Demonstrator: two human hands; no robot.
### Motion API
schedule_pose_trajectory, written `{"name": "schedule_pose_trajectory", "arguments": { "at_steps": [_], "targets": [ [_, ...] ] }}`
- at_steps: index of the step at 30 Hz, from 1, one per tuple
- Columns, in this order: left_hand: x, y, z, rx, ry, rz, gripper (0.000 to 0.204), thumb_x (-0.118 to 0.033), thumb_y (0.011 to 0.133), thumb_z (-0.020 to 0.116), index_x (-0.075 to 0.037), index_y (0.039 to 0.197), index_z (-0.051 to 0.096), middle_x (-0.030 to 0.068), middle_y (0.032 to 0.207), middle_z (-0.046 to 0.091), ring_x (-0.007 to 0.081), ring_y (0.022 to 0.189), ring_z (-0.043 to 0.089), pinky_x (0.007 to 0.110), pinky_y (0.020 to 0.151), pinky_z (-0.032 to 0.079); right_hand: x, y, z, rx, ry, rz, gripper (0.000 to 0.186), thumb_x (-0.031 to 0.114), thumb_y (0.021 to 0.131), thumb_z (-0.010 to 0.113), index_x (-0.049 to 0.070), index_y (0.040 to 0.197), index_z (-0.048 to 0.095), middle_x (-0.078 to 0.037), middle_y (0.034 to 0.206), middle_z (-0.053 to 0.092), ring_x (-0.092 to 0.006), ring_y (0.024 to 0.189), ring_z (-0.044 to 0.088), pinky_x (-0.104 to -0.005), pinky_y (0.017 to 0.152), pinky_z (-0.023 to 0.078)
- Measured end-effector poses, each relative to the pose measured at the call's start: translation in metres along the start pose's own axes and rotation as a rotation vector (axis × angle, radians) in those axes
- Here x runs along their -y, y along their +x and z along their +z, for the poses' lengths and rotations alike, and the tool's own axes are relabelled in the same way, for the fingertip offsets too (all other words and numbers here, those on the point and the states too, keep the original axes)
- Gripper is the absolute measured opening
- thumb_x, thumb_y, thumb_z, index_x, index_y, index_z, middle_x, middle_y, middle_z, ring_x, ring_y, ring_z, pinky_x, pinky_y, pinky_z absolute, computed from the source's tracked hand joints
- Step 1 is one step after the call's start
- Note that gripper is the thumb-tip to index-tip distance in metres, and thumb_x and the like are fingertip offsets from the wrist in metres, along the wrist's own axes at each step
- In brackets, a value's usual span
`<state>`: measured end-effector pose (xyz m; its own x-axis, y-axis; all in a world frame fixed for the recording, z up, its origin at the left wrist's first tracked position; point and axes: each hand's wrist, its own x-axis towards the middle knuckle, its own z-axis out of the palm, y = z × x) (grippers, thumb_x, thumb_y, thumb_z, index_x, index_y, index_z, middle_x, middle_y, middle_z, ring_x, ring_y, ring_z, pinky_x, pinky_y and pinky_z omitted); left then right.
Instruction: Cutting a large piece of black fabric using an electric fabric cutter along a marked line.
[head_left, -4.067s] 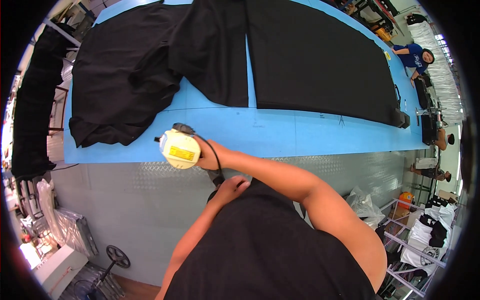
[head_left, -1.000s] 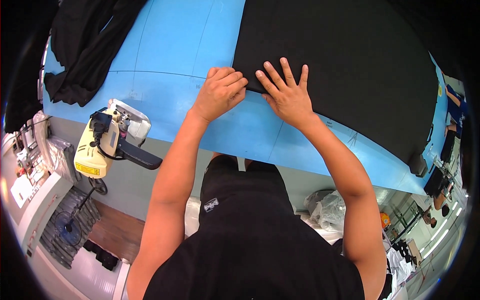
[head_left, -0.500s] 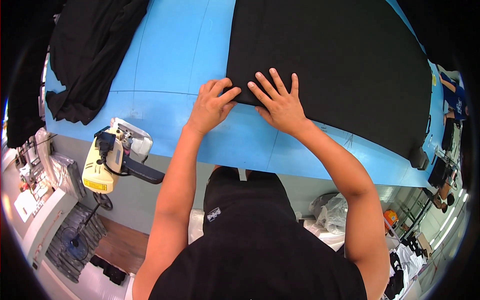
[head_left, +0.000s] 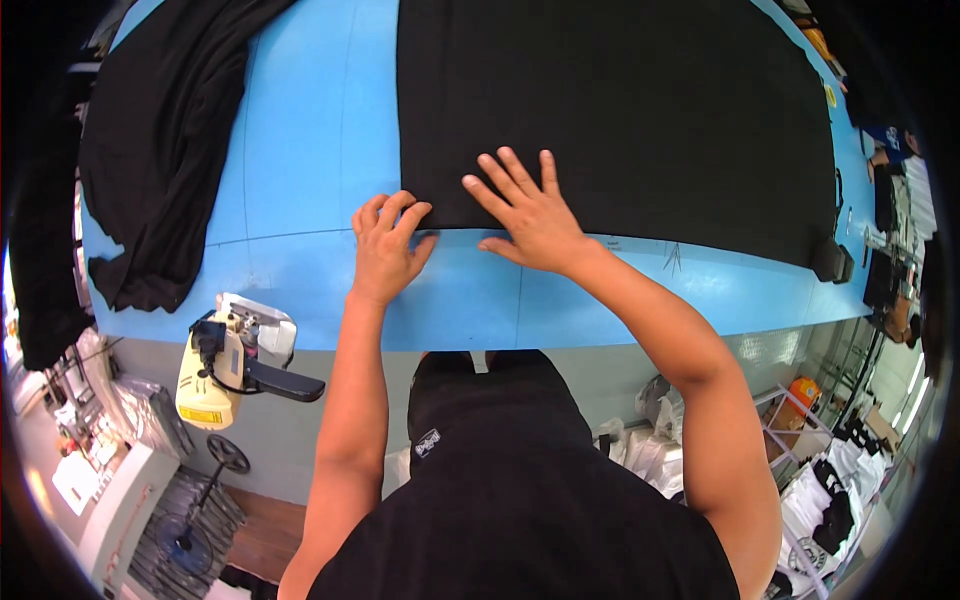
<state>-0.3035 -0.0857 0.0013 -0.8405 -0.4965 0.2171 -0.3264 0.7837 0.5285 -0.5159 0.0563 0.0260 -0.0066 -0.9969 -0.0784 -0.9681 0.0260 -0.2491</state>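
A large black fabric sheet (head_left: 640, 120) lies spread on the blue table (head_left: 300, 150), its near edge running just past my hands. At its near left corner is my left hand (head_left: 388, 245), fingers bent and fingertips touching the cloth, with the thumb held apart below the edge. My right hand (head_left: 530, 220) is flat with fingers spread on the fabric near the same edge, its thumb over the blue surface. Neither hand grips the cloth.
A bunched black cloth (head_left: 175, 150) lies at the table's left. Near the left front edge stands a cream powered machine (head_left: 215, 375) with a black handle. A small dark block (head_left: 832, 260) sits at the fabric's right corner. Shelving with white and black garments (head_left: 830, 500) stands lower right.
Both hands have shifted slightly left relative to the view, which has itself moved. My left fingers have loosened from the fabric corner, and thumb and forefinger are further apart.
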Motion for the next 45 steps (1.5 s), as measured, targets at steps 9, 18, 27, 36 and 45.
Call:
{"name": "schedule_pose_trajectory", "arguments": {
  "at_steps": [9, 18, 27, 36, 45],
  "targets": [
    [-0.048, 0.070, 0.011, 0.509, 0.267, 0.264, 0.089, -0.042, 0.075, 0.080, -0.029, 0.153, 0.039, -0.0035, 0.160, 0.034, 0.0253, 0.153, 0.017, 0.065, 0.120, 0.005, -0.095, -0.092, -0.007, 0.020, -0.101, 0.046, 0.081, 0.052, 0.083, 0.071, 0.033, 0.154, 0.036, -0.004, 0.165, 0.024, -0.0298, 0.154, 0.011, -0.0692, 0.117, 0.004],
    [-0.037, 0.063, 0.031, 0.428, 0.456, 0.422, 0.072, -0.047, 0.085, 0.070, -0.025, 0.149, 0.045, 0.0023, 0.156, 0.039, 0.0313, 0.151, 0.020, 0.069, 0.116, 0.009, -0.099, -0.099, 0.006, -0.085, -0.159, -0.005, 0.075, 0.052, 0.085, 0.068, 0.037, 0.152, 0.038, -0.004, 0.164, 0.026, -0.0312, 0.154, 0.015, -0.0688, 0.118, 0.002],
    [-0.074, 0.096, 0.031, 0.582, 0.338, 0.478, 0.085, -0.051, 0.082, 0.071, -0.021, 0.154, 0.038, 0.0038, 0.160, 0.033, 0.0320, 0.152, 0.018, 0.069, 0.117, 0.004, -0.117, -0.129, -0.023, 0.049, -0.044, 0.059, 0.084, 0.052, 0.084, 0.071, 0.034, 0.156, 0.030, -0.005, 0.164, 0.024, -0.0275, 0.154, 0.015, -0.0688, 0.118, 0.005],
    [-0.099, 0.121, 0.073, 0.614, 0.361, 0.688, 0.075, -0.050, 0.088, 0.065, -0.020, 0.152, 0.040, 0.0046, 0.159, 0.034, 0.0312, 0.152, 0.018, 0.072, 0.116, 0.005, -0.153, -0.146, -0.010, -0.022, -0.059, -0.012, 0.082, 0.055, 0.082, 0.070, 0.036, 0.153, 0.035, -0.003, 0.163, 0.028, -0.0287, 0.153, 0.015, -0.0672, 0.119, 0.001],
    [-0.116, 0.130, 0.080, 0.652, 0.291, 0.686, 0.085, -0.051, 0.083, 0.070, -0.015, 0.153, 0.038, 0.0083, 0.160, 0.032, 0.0340, 0.152, 0.017, 0.072, 0.115, 0.005, -0.161, -0.167, -0.028, 0.028, -0.015, 0.095, 0.092, 0.054, 0.078, 0.076, 0.036, 0.156, 0.029, -0.003, 0.164, 0.025, -0.0250, 0.153, 0.019, -0.0679, 0.118, 0.006]
  ]
}}
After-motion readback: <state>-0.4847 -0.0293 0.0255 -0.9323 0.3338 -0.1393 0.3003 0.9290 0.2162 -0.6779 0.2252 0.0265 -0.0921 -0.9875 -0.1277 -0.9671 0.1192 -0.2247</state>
